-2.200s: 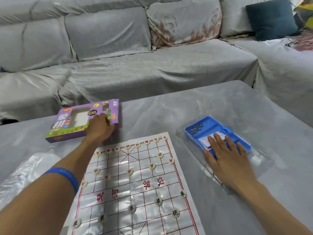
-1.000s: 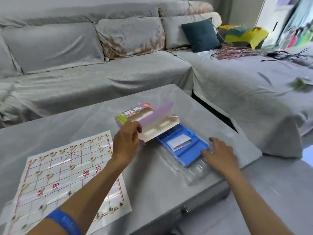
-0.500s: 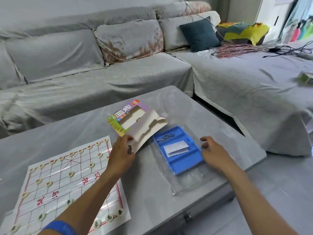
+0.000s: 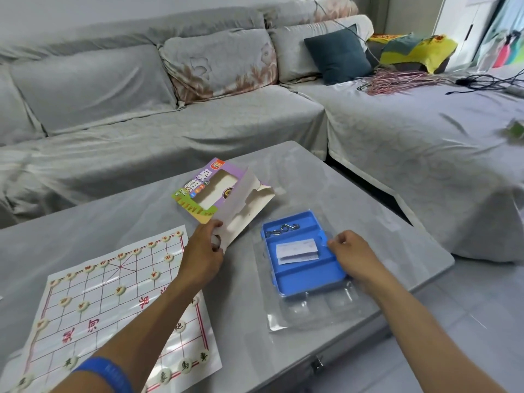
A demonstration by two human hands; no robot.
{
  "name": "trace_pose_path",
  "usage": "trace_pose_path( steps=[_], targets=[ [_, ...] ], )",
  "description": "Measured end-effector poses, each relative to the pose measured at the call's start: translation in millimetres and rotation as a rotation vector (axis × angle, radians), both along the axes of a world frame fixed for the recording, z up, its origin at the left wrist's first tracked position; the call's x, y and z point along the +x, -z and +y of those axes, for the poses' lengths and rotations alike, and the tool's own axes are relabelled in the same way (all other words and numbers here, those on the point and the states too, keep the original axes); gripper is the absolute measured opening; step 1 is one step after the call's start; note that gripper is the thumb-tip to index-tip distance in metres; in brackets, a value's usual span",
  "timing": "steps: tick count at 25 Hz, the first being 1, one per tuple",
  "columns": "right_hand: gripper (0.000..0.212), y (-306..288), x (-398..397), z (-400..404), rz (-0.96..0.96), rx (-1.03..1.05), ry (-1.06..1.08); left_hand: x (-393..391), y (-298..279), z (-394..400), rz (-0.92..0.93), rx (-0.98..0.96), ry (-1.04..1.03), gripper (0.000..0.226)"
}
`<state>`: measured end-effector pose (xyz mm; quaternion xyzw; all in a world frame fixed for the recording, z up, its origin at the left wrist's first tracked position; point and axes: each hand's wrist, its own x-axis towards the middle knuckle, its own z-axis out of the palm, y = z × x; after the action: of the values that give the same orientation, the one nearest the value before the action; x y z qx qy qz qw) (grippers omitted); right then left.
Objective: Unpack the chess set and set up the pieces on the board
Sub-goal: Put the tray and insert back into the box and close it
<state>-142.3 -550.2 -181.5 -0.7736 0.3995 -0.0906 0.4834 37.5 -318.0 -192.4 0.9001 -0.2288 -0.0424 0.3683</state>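
The box point(image 4: 209, 191) reads 象棋 — smaller print is illegible. Left hand point(image 4: 202, 255) pinches its flap; right hand point(image 4: 350, 251) curls on the tray point(image 4: 306, 282) rim — paper's point(image 4: 296, 249) writing blurred.

Viewpoint: one head-worn wide-angle camera, above the near edge of the grey table point(image 4: 283, 336).
Facing: forward and down, toward 12 o'clock, where the sofa point(image 4: 141, 123) runs.
Nearness: close; both forearms enter from 6 o'clock.
Shared ground: none, single view.
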Motion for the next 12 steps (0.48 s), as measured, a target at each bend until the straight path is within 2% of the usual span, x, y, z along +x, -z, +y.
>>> trace_pose_path(
  steps=[6, 12],
  targets=[
    [0.017, -17, -22, 1, -0.173, 0.251, -0.015, 0, 0, -4, 0.061, 0.003, 0.023, 0.071],
    [0.013, -6, -4, 15, -0.148, 0.122, -0.02, -9, -6, 7, 0.065, 0.015, 0.166, 0.074]
  ],
)
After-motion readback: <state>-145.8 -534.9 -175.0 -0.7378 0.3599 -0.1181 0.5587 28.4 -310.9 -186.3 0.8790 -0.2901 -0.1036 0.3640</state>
